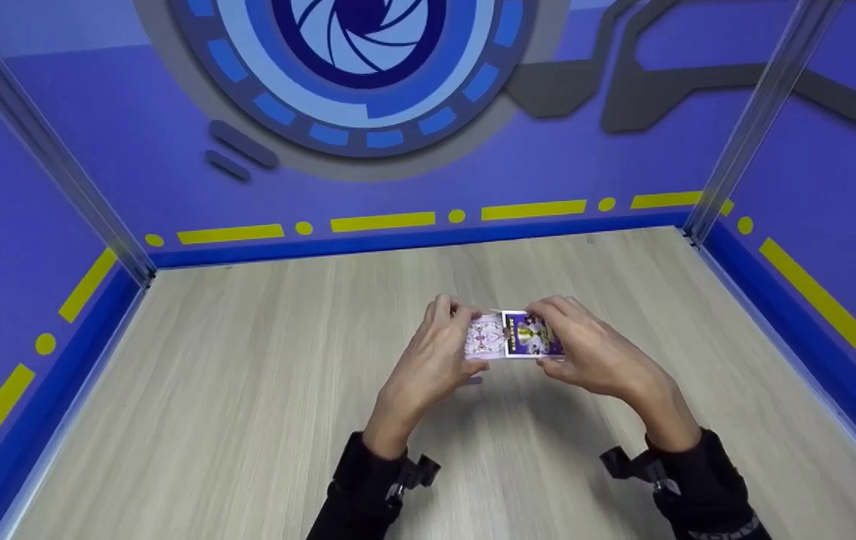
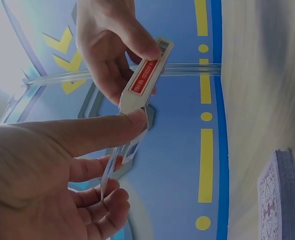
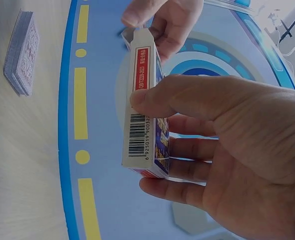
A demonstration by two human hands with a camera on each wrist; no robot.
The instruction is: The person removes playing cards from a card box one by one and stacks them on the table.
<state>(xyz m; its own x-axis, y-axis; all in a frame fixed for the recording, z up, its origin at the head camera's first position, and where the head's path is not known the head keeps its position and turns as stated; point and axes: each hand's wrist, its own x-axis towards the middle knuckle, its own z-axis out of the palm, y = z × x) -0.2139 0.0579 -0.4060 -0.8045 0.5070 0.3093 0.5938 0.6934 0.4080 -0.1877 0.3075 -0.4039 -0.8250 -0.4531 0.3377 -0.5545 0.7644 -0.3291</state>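
Note:
A white, purple-fronted playing card box is held up above the table. My right hand grips it, the thumb lying along the barcode side and fingers behind the printed face. At the box's left end my left hand pinches a thin playing card with a pink patterned back, which lines up with the box mouth. In the left wrist view the left thumb presses close to the box's end. I cannot tell how many cards the left hand holds.
A squared deck of patterned cards lies on the wooden tabletop below the hands. Blue printed walls with yellow dashes and metal corner posts enclose the table at the back and sides.

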